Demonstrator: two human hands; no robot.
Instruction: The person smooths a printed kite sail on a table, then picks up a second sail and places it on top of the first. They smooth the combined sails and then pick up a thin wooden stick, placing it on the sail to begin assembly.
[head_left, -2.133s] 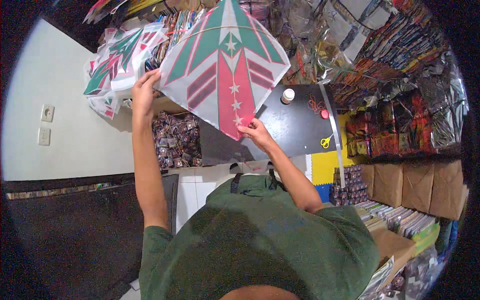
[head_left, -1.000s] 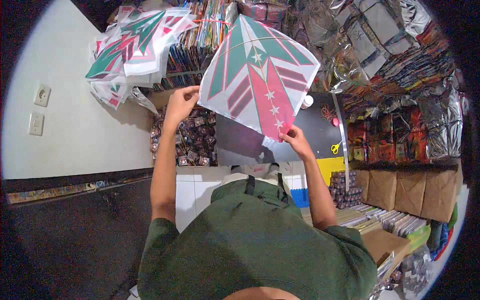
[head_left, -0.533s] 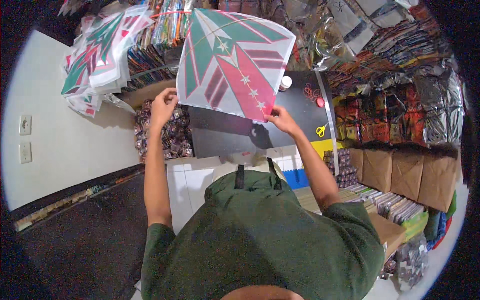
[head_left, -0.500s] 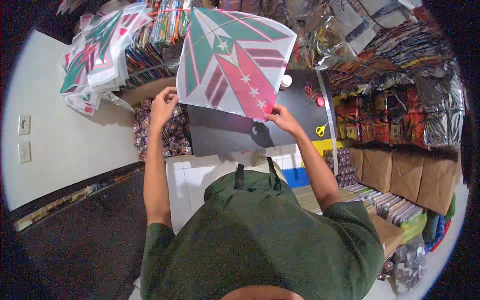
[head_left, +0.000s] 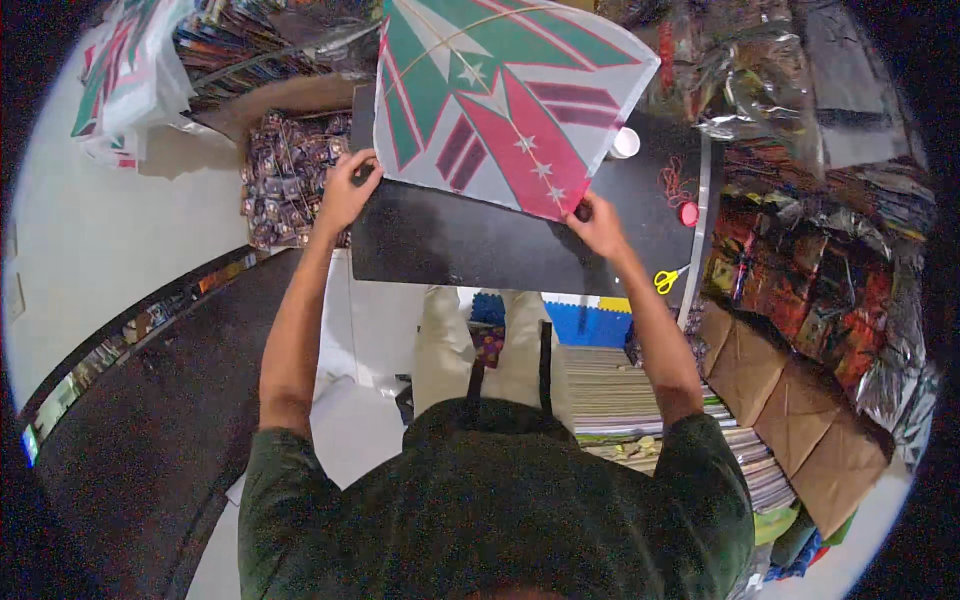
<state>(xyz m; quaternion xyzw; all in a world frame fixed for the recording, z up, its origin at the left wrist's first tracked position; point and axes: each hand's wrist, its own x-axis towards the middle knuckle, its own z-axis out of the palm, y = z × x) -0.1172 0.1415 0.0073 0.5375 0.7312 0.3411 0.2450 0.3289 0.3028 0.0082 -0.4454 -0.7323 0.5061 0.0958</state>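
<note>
A paper kite [head_left: 480,130] in white, green and red, with a row of pale stars and thin bamboo-like sticks, is held up over the black table [head_left: 430,235]. My left hand [head_left: 350,190] pinches its left corner between thumb and fingers. At the lower right tip, my right hand [head_left: 600,225] grips the kite's edge the same way. The kite's top runs out of the picture. A white round container [head_left: 624,143] stands just beside its right edge.
On the table's right side lie yellow scissors [head_left: 667,281], a red round lid-like piece [head_left: 688,214] and tangled red string [head_left: 676,182]. Small wrapped packets [head_left: 290,185] fill a box at the left. More kites [head_left: 125,75] hang at the upper left. Brown paper packages [head_left: 790,400] stand at right.
The view has shifted, so the kite sits higher and farther right in the picture, its top now cut off. Both hands keep their hold on it.
</note>
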